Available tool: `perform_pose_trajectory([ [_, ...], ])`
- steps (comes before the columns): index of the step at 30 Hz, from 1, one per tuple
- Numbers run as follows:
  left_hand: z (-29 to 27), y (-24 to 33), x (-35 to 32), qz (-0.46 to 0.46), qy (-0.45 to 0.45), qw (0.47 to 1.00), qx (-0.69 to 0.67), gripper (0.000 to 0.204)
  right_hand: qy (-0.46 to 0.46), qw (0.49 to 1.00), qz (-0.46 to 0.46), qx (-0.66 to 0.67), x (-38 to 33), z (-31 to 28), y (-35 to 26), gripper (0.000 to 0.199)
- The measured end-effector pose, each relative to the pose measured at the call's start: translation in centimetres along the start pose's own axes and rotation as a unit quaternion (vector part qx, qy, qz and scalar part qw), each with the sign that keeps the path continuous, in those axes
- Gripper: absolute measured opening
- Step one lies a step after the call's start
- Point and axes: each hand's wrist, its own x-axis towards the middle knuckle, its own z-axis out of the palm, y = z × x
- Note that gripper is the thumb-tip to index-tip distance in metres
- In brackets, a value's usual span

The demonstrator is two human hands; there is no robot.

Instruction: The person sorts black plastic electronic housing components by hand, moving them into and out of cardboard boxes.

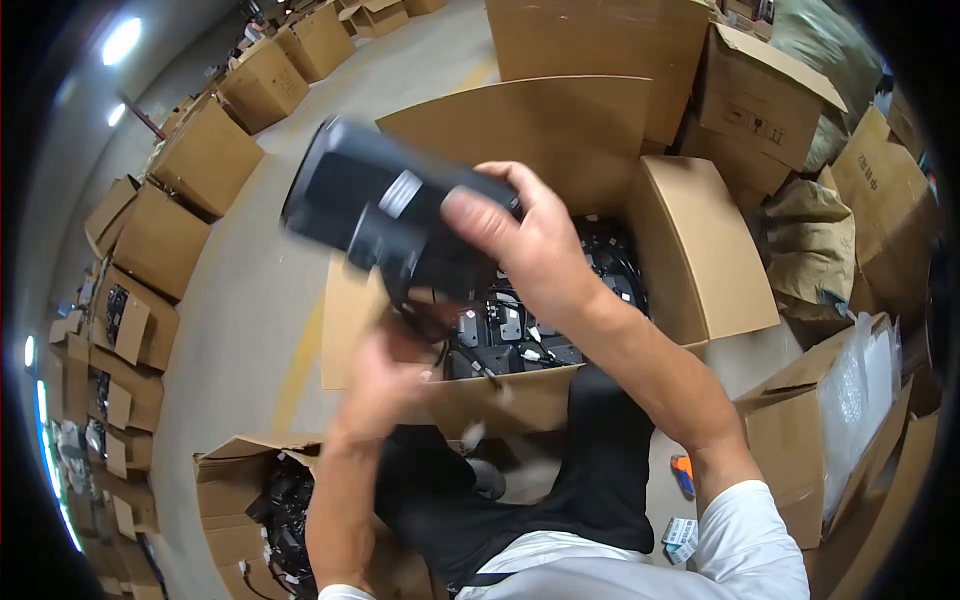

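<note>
My right hand (525, 240) grips a large black cylindrical device (385, 215) with a grey band, held tilted above an open cardboard box (690, 250). My left hand (385, 375) is blurred just below the device, fingers curled near a dark cable hanging from it; what it holds is unclear. Inside the box lie more black parts with wires (520, 335).
A second open box with black parts (270, 500) sits at lower left. Rows of cardboard boxes (160, 240) line the left side and the back. A box with bubble wrap (850, 400) stands at right. Small orange and white items (682, 500) lie on the concrete floor.
</note>
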Motion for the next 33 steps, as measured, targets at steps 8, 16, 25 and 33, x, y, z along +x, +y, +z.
perform_pose_trajectory([
  [8, -3.2, -6.0, 4.4, -0.139, 0.019, 0.931, -0.338, 0.019, -0.144, 0.913, 0.381, -0.016, 2.8, -12.7, 13.9, 0.043],
  [16, -1.4, -7.6, 5.5, -0.194, 0.082, 0.938, -0.275, 0.066, -0.038, 0.910, 0.413, -0.006, 0.1, -10.8, 27.1, 0.055],
  [25, -2.4, -6.7, 5.8, -0.133, 0.126, 0.963, -0.195, 0.067, 0.046, 0.893, 0.421, -0.151, 7.0, -13.4, 37.6, 0.045],
  [33, -2.1, -7.4, 4.9, -0.101, 0.108, 0.984, -0.102, 0.059, 0.011, 0.839, 0.500, -0.215, 9.2, -12.3, 39.1, 0.061],
])
